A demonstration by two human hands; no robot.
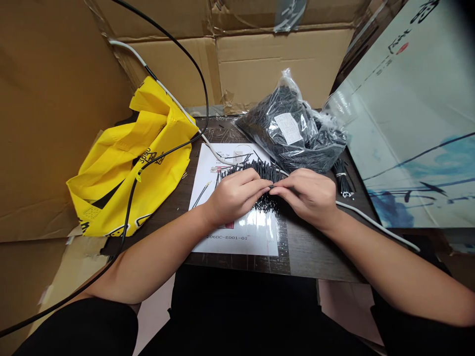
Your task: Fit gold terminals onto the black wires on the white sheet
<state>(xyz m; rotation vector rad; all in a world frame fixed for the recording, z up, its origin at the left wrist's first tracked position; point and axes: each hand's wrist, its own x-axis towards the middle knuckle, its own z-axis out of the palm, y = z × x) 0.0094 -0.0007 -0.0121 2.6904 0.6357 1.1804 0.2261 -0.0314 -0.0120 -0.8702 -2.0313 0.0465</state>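
My left hand (235,195) and my right hand (306,198) meet above the middle of the table, their fingertips pinching a small dark wire end (272,187) between them. Its exact form is hidden by my fingers. Beneath my hands lies a heap of short black wires (261,170) on a printed, glossy sheet (237,242) marked with a part code. A white cable (361,215) runs out from under my right hand towards the lower right, and its other stretch (218,155) crosses the sheet's top.
A clear bag of black pieces (289,131) with a white label lies behind my hands. A small tied bundle of black wires (343,178) sits to its right. A yellow bag (129,168) lies at left, crossed by a black cable (129,227). Cardboard walls (282,64) surround the dark table (315,252).
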